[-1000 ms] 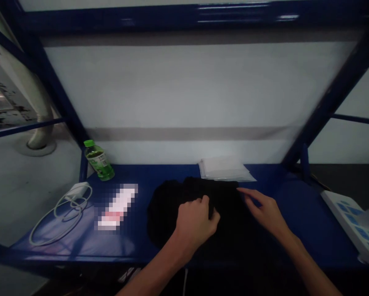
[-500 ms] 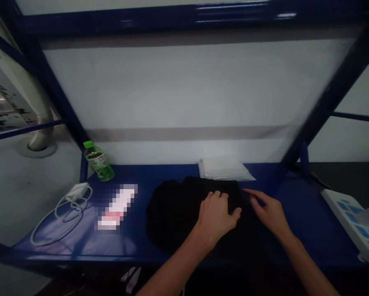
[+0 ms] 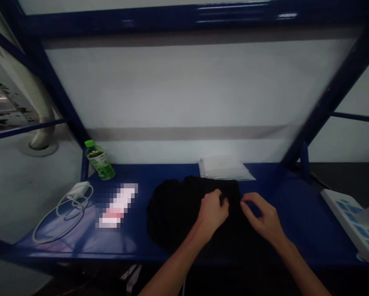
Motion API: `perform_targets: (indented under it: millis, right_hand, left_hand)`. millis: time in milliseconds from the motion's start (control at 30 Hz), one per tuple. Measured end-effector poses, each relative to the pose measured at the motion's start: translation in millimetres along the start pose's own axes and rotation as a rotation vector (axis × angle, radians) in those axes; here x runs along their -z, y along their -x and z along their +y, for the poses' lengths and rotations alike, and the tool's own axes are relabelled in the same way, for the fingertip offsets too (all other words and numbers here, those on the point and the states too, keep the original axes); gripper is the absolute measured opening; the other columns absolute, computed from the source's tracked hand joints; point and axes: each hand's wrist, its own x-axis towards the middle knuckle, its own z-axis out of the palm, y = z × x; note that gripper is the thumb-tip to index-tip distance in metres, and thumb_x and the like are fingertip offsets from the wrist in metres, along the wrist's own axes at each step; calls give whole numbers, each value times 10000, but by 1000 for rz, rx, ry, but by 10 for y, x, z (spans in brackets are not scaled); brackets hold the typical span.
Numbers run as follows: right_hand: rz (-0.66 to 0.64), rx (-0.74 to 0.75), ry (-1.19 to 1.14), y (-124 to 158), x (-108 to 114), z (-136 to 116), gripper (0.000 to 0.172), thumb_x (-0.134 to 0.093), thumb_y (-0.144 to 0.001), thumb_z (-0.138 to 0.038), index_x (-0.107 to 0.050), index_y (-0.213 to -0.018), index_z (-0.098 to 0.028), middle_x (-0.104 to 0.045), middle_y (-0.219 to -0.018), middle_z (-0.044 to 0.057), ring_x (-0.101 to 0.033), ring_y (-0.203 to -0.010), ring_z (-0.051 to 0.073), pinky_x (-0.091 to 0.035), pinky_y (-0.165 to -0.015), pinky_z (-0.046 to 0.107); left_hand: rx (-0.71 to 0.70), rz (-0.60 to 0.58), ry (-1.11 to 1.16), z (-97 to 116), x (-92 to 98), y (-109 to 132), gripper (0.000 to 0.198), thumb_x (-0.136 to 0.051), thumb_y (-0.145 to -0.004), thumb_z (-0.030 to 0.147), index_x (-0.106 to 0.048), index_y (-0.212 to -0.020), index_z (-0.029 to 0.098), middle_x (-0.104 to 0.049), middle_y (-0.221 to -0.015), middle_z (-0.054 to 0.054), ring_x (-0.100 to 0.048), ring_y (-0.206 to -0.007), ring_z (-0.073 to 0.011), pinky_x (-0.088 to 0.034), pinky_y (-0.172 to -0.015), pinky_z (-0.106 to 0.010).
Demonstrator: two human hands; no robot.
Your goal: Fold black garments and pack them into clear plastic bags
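A crumpled black cloth garment [image 3: 178,216] lies in a heap on the blue shelf [image 3: 295,205]. My left hand [image 3: 212,216] rests on its middle with the fingers curled into the fabric, gripping a fold. My right hand [image 3: 260,216] is just to the right, its fingertips bent down at the garment's dark upper right part. Whether those fingers pinch any cloth is hard to tell against the black. The garment's lower part is lost in shadow under my forearms.
A stack of clear plastic bags [image 3: 224,168] lies behind the garment. To the left are a green-capped bottle [image 3: 99,162], a blurred white and pink box [image 3: 118,205] and a white charger with cable [image 3: 65,213]. A white and blue package [image 3: 351,222] sits at right.
My left hand has moved slightly left and closed into the cloth. My right hand has curled its fingers and drawn closer to it.
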Motion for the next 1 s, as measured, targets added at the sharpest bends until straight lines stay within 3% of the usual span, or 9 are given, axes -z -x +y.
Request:
perform_targets:
  millis: [100, 233, 300, 467, 667, 733, 833, 933, 1000]
  right_hand:
    - [-131, 92, -2, 13, -18, -31, 103, -575, -899, -231, -627, -987, -246, -678, -1020, 82, -664, -953, 243, -566, -814, 377]
    - [-225, 138, 53, 1, -26, -20, 192, -580, -901, -245, -658, -1075, -258, -678, -1111, 83, -652, -1027, 250, -558, -888, 418]
    - [-252, 150, 87, -7, -24, -2, 173, -583, -900, -250, -688, -1038, -267, -687, -1097, 72, -646, -1044, 257, -549, -912, 444]
    - [-255, 143, 117, -7, -34, 41, 125, -584, -899, -241, -708, -910, -242, -698, -1045, 75, -648, -1021, 256, -562, -886, 434]
    - [-242, 140, 131, -15, -39, 71, 122, -586, -897, -258, -707, -881, -254, -694, -1047, 74, -651, -1013, 257, -569, -865, 433]
    - [-236, 142, 130, -15, -37, 85, 110, -597, -892, -267, -706, -879, -255, -691, -1049, 75, -651, -1011, 258, -571, -861, 430]
    - [-240, 136, 126, -5, -40, 109, 102, -602, -892, -271, -703, -885, -261, -684, -1061, 73, -644, -1023, 258, -573, -850, 423]
    - [-245, 127, 126, 9, -46, 125, 97, -599, -896, -267, -695, -888, -264, -677, -1066, 71, -637, -1034, 257, -569, -855, 422]
    - [-247, 125, 124, 14, -48, 125, 93, -595, -899, -259, -688, -891, -259, -672, -1070, 73, -633, -1038, 255, -562, -868, 424]
  left_hand:
    - [101, -28, 261, -83, 84, -14, 204, -437, -966, 337, -565, -952, 178, -656, -756, -22, -632, -475, -138, -438, -422, -208]
    - [119, 125, 403, -204, 336, -6, 169, -491, -924, 328, -534, -855, 179, -605, -764, 5, -622, -515, -110, -436, -419, -175]
    - [130, 207, 318, -265, 522, 20, 173, -510, -902, 309, -518, -782, 186, -586, -720, 17, -610, -550, -110, -430, -462, -180]
    - [206, 321, -161, -486, 944, 113, 210, -549, -870, 315, -523, -698, 198, -598, -665, 2, -607, -647, -161, -369, -562, -241]
    - [343, 128, -429, -771, 1067, 180, 171, -540, -882, 355, -618, -925, 209, -687, -861, -76, -656, -786, -256, -404, -619, -293]
    - [304, 152, -434, -776, 1066, 192, 235, -557, -880, 336, -595, -1076, 214, -683, -990, -88, -651, -885, -268, -436, -654, -304]
    - [157, 285, -422, -668, 1074, 214, 372, -566, -879, 274, -522, -1246, 228, -617, -1168, -92, -590, -1052, -262, -477, -746, -317]
    - [-46, 371, -371, -490, 1066, 242, 310, -532, -909, 233, -553, -1218, 230, -571, -1213, -77, -542, -1110, -237, -476, -884, -334]
    - [-150, 349, -337, -396, 1027, 254, 235, -521, -930, 254, -593, -1151, 221, -568, -1185, -70, -547, -1084, -223, -460, -936, -343]
